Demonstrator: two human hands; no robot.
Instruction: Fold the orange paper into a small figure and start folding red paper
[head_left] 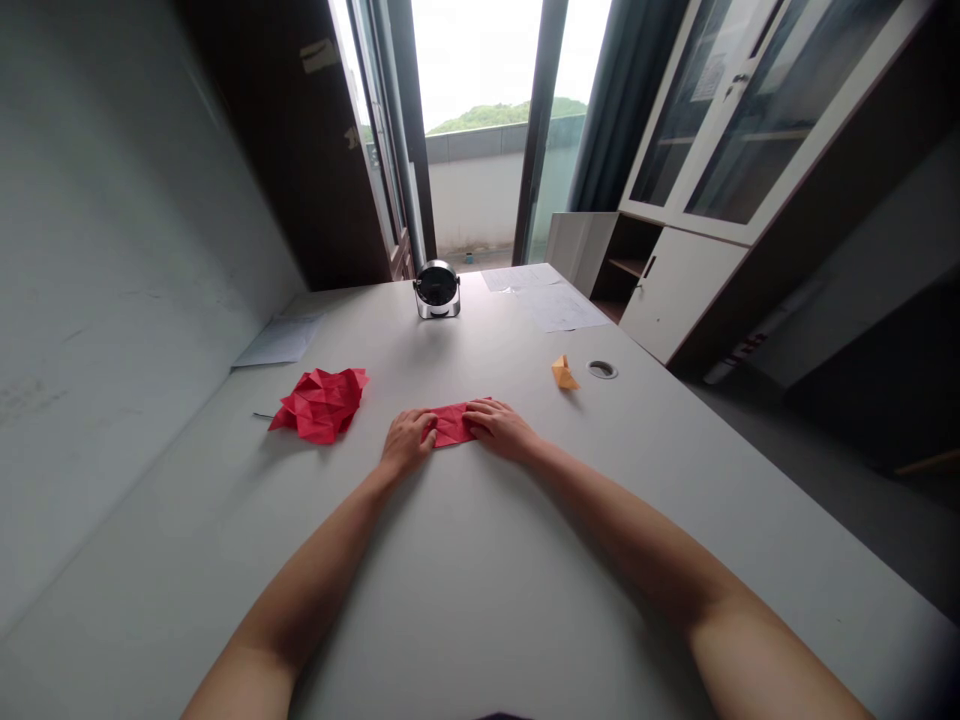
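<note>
A folded strip of red paper [451, 426], creased across its surface, lies on the white table in front of me. My left hand [409, 437] holds its left end, fingers over the top and thumb at the near side. At the right end my right hand [499, 428] grips the paper the same way, its fingers laid over the far edge. Both ends of the strip are partly hidden under the fingers. To the left rests a larger crumpled red paper [321, 405] with many creases, apart from both hands.
A small orange folded-paper piece [564, 374] stands right of my hands, beside a round cable hole [602, 369]. Farther back are a small black-and-silver fan [437, 288] and paper sheets [559, 306]. More sheets [279, 340] lie by the left wall. White cabinets [679, 285] stand beyond the right edge.
</note>
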